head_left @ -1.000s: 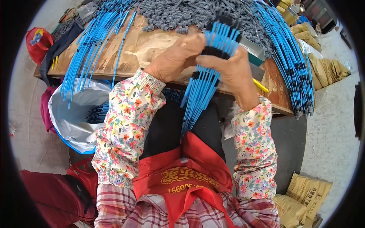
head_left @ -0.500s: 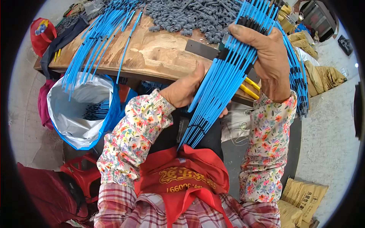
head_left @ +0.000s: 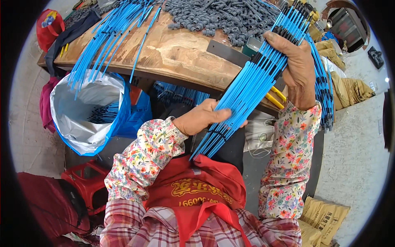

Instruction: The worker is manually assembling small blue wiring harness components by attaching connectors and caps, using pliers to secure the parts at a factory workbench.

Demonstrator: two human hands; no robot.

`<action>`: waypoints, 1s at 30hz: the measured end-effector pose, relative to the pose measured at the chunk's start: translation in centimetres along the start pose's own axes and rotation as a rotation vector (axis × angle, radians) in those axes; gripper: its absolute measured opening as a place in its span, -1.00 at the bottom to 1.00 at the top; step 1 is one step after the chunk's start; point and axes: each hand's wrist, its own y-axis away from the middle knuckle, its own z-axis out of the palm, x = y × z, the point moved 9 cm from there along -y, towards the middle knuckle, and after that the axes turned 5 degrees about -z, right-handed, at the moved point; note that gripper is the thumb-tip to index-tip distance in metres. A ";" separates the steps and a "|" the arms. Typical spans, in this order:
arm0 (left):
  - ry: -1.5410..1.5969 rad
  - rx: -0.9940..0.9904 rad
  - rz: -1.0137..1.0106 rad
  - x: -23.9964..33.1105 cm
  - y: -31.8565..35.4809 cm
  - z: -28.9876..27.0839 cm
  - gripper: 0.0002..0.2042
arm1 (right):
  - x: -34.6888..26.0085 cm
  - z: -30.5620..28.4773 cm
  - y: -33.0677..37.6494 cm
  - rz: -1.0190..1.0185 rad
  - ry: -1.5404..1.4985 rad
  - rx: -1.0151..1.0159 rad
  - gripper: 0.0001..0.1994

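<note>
A thick bundle of thin blue rods with black bands [head_left: 242, 90] slants across in front of me, its lower end at the red apron [head_left: 201, 181]. Near the upper end, my right hand [head_left: 294, 61] is closed round it, thumb across the front. My left hand [head_left: 205, 117] grips the lower part, its thumb lying over the rods and its fingers mostly hidden behind them. More blue rods [head_left: 103, 45] lie fanned on the wooden table [head_left: 173, 53], their ends hanging over its front edge. Another hanging bunch of blue rods [head_left: 323, 82] is right of my right hand.
Grey ribbed fittings [head_left: 222, 18] are heaped on the table behind a flat metal bar [head_left: 224, 52]. A blue bag with a silvery lining [head_left: 84, 142] stands at the left, rods inside. A red stool [head_left: 84, 177] is below it; tan sacks [head_left: 325, 218] lie at the lower right.
My left hand has slid down the bundle, and its thumb now presses on the rods. My right hand keeps its hold. The view has shifted slightly.
</note>
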 end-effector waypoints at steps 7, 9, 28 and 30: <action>0.466 0.000 0.024 1.8 -0.4 -1.7 -0.06 | -2.6 1.1 -0.1 -0.110 0.019 -0.005 -0.82; 0.464 0.015 0.034 2.7 -0.7 -2.4 -0.03 | -4.0 1.7 0.2 -0.159 0.028 0.011 -0.82; 0.722 0.060 -0.307 -9.9 3.0 -2.2 -0.25 | 4.3 11.0 14.3 -0.450 0.350 -0.575 -0.70; 0.770 -0.003 -0.420 -12.0 5.3 0.7 -0.33 | 5.4 11.9 18.5 -0.415 0.333 -0.590 -0.70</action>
